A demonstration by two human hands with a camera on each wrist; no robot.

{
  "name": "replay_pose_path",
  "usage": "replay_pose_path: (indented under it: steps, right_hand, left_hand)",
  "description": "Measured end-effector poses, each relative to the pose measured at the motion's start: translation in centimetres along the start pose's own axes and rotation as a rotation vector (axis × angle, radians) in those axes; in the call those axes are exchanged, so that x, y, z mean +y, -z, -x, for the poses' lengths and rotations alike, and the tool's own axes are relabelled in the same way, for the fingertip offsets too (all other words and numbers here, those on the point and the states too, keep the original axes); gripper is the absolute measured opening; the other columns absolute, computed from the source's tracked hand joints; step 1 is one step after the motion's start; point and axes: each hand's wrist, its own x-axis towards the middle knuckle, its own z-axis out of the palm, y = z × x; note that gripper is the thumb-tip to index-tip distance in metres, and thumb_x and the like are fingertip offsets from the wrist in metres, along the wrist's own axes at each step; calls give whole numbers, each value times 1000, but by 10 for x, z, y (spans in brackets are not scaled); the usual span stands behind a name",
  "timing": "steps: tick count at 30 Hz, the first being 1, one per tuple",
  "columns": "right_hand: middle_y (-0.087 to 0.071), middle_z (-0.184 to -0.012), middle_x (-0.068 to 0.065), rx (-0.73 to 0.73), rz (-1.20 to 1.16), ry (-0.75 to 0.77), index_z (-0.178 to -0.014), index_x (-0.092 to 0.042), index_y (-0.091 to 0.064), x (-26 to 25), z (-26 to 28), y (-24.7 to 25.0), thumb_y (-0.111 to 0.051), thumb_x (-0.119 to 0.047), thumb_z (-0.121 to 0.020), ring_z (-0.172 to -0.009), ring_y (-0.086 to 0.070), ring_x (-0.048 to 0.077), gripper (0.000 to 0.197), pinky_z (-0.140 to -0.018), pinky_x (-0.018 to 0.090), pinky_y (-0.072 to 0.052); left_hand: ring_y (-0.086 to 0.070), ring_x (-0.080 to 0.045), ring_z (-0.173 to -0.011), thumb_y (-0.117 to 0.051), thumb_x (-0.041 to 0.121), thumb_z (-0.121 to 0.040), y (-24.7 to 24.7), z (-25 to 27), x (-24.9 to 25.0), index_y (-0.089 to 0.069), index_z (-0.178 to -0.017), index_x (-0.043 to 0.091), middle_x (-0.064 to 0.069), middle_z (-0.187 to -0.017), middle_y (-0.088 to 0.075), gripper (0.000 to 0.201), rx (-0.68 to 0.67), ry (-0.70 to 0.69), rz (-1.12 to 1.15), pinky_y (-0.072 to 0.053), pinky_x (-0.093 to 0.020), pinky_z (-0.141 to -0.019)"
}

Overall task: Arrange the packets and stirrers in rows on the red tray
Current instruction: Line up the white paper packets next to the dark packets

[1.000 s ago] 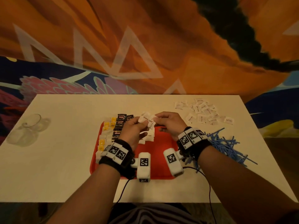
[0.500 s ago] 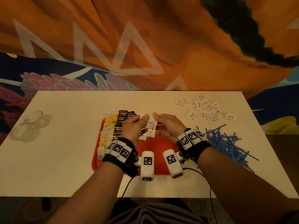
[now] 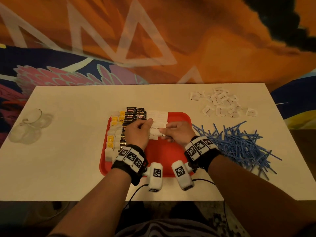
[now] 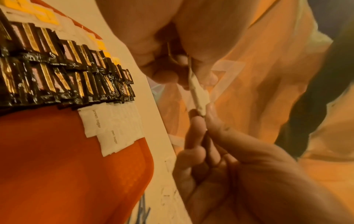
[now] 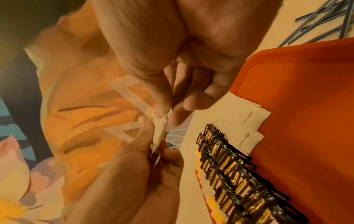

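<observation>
— What have you got hold of right now?

— A small stack of white brown-sugar packets (image 3: 156, 130), pinched from both ends. My left hand (image 3: 137, 134) nips the left edge between thumb and curled fingers; my right hand (image 3: 177, 134) nips the right edge the same way. Neither has any slack. The stack hangs just above the red tray (image 3: 177, 118).

— Which way does it lie?

— Its long axis runs straight across, from one pinch to the other, print facing up at me. In the wrist views I see it edge-on, so I can't count the packets.

— And where does it go from there?

— Just beyond my fingertips, I judge. The laid sugar packets (image 5: 247, 121) start a row directly ahead of the grip, with the black sachets (image 3: 135, 113) to their left and open red floor on my right hand's side. Both hands are equally near.

— Anything farther?

— Loose white packets (image 3: 220, 103) far right, and blue stirrers (image 3: 239, 144) right of my right wrist.
</observation>
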Motion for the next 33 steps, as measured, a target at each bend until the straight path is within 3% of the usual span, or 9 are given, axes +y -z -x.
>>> replay_pose_path:
  steps: [4, 8, 12, 17, 20, 21, 27, 30, 33]
  right_hand:
    - [-73, -95, 10, 102, 135, -33, -112, -2, -65, 25, -19, 11, -75, -15, -84, -60, -69, 6, 31, -51, 17, -51]
    - [-72, -104, 2, 179, 414, -115, -106, -17, -70, 58, -41, 27, -73, -27, -86, -89, -69, 18, 23, -84, 35, -57]
    - [-70, -104, -2, 164, 490, -205, -105, -19, -71, 76, -59, 23, -70, -30, -88, -95, -67, 18, 21, -88, 34, -54]
    - [-73, -101, 1, 161, 439, -218, -111, -16, -70, 82, -85, 0, -71, -24, -87, -78, -68, 7, 25, -64, 19, -52]
    - [-73, -104, 4, 152, 458, -236, -111, -15, -69, 85, -99, -13, -73, -28, -85, -95, -68, 17, 29, -88, 34, -55]
    - [-72, -107, 2, 166, 489, -243, -111, -16, -69, 87, -103, -15, -72, -29, -85, -96, -67, 17, 29, -88, 34, -54]
    - [-63, -94, -2, 309, 657, -220, -86, -20, -60, 92, -106, -21, -70, -27, -88, -69, -52, 8, 12, -50, 20, -35]
    - [-61, -88, -1, 329, 628, -204, -88, -19, -57, 92, -102, -20, -69, -23, -87, -67, -52, 9, 12, -52, 23, -41]
    - [-56, -87, -2, 272, 696, -25, -90, -19, -54, 90, -98, -20, -69, -20, -86, -77, -54, 14, 16, -64, 27, -43]
  left_hand:
    - [-60, -15, -60, -61, 38, -96, 8, -6, -20, -69, -81, 22, 2, -66, -67, 24, -14, 112, -11, -53, -36, -64]
    - [-60, -13, -59, -57, 34, -99, 21, -7, -38, -67, -93, 18, 0, -71, -67, 20, -71, 211, -18, -52, -35, -63]
    - [-61, -13, -62, -56, 31, -100, 35, -7, -57, -66, -102, 18, -1, -74, -67, 17, -77, 276, -19, -50, -32, -61]
    - [-59, -15, -62, -57, 32, -99, 54, -13, -71, -64, -96, 19, 2, -71, -66, 15, -78, 330, -18, -49, -35, -62]
    - [-57, -14, -59, -59, 27, -98, 62, -19, -76, -65, -96, 19, 3, -67, -64, 10, -48, 379, 35, -49, -35, -62]
    - [-57, -14, -58, -59, 25, -98, 64, -20, -76, -65, -97, 18, 3, -67, -64, 9, -39, 389, 52, -49, -33, -61]
    - [-58, -13, -60, -60, 23, -98, 67, -23, -79, -65, -99, 17, 1, -71, -64, 8, -27, 414, 80, -50, -31, -61]
    - [-58, -13, -61, -60, 22, -97, 65, -23, -81, -66, -97, 19, 0, -73, -64, 6, -27, 419, 76, -50, -32, -62]
    - [-57, -12, -59, -60, 19, -98, 65, -23, -79, -65, -94, 20, -1, -74, -64, 6, -17, 407, 75, -48, -30, -59]
